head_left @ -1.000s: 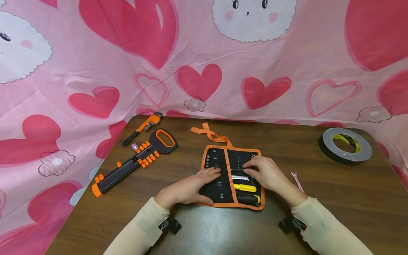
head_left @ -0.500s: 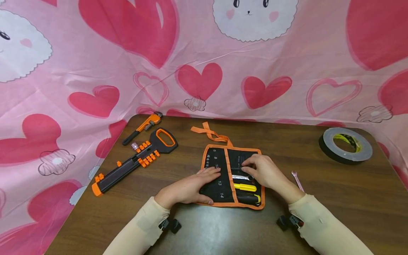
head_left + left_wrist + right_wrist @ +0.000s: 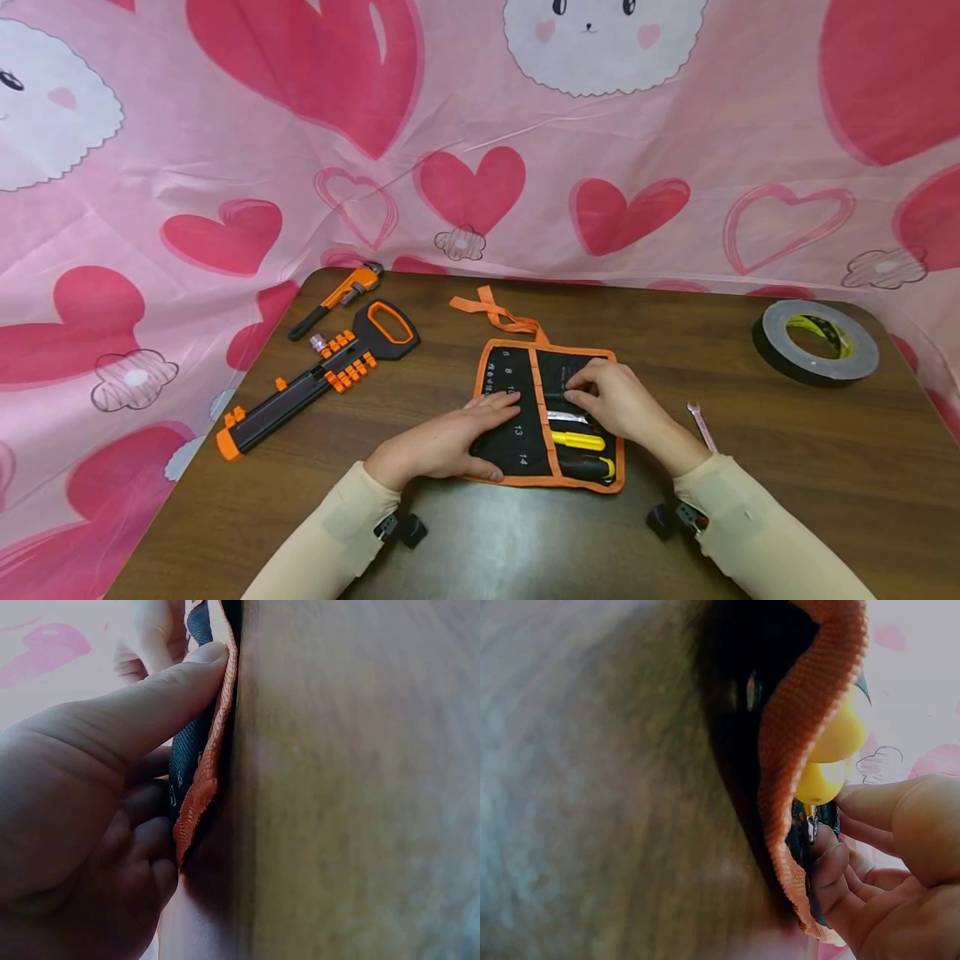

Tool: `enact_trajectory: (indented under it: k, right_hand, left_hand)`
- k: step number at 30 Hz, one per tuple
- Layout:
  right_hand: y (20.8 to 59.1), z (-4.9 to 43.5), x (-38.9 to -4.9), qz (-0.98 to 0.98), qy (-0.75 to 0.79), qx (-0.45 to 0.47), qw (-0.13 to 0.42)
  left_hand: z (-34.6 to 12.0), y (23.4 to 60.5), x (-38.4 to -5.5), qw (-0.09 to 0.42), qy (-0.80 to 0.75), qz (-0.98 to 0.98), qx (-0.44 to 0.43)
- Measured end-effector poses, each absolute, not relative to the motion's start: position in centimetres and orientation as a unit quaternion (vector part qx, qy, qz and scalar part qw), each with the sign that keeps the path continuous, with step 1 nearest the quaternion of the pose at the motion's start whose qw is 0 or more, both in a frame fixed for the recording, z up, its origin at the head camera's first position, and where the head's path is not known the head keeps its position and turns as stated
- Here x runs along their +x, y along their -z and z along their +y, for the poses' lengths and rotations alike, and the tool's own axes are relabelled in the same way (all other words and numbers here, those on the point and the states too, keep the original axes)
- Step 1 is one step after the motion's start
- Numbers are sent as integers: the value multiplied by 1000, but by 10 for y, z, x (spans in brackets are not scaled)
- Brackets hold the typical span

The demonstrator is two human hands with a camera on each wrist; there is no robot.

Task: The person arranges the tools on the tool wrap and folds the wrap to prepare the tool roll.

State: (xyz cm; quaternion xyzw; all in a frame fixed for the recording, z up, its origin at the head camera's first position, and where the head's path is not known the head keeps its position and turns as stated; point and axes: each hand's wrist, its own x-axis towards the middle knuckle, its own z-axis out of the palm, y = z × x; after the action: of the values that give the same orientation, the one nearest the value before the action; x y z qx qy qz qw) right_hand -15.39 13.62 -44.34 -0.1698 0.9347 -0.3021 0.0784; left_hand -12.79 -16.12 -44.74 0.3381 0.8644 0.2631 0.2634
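A black tool roll with orange trim (image 3: 532, 458) lies unfolded on the table in the head view. My left hand (image 3: 453, 437) rests flat on its numbered left panel; its thumb lies on the orange edge (image 3: 214, 742) in the left wrist view. Over the right panel, my right hand (image 3: 622, 408) pinches a small, thin dark tool (image 3: 556, 397) at the pocket's mouth; its exact kind is hard to tell. Below it, a silver wrench (image 3: 567, 417), a yellow handle (image 3: 577, 441) and a black-and-yellow handle (image 3: 587, 468) sit in pockets.
A small wrench (image 3: 702, 427) lies beside my right wrist. Black tape (image 3: 816, 343) stands at the right. On the left are an orange pipe wrench (image 3: 337, 300) and a black-and-orange tool rack (image 3: 300, 400). Orange ties (image 3: 502, 317) trail behind the roll; a heart-patterned cloth (image 3: 480, 125) hangs behind.
My right hand has shifted slightly left toward the pocket's edge, and less of the dark tool shows. The left hand has stayed in place on the roll.
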Motion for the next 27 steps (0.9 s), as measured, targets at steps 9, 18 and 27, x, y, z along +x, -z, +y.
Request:
enact_trajectory:
  k: [9,18,27]
  right_hand:
    - [445,132,-157,934,305,-167,87]
    - [443,128,-157,927,316,-167,110]
    - [444,123,-158,929,315,-166,106]
  left_hand:
    - [-162,448,-129,261,-262,865,340]
    - [-162,447,-128,269,-269,862,335]
    - [-162,448,-128,270,-274,861,333]
